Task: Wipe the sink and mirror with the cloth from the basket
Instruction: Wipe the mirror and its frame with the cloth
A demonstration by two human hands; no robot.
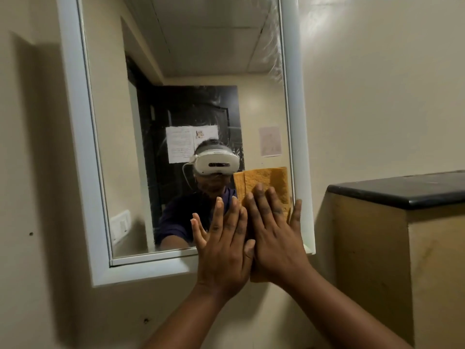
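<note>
Pressing flat-fingered, the right hand [271, 235] is pinning the cloth [264, 183] to the mirror [176, 71] at lower right; the left hand [224, 245], fingers straight, is pressing beside it and risks smearing bare glass.

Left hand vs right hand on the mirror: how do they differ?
The right hand presses the orange cloth flat against the mirror; the left hand lies beside it with only its edge near the cloth. The right hand sits by the mirror's right frame edge, the left hand nearer the middle. The right hand's fingertips reach higher. Both have straight fingers pointing up, side by side.
</note>
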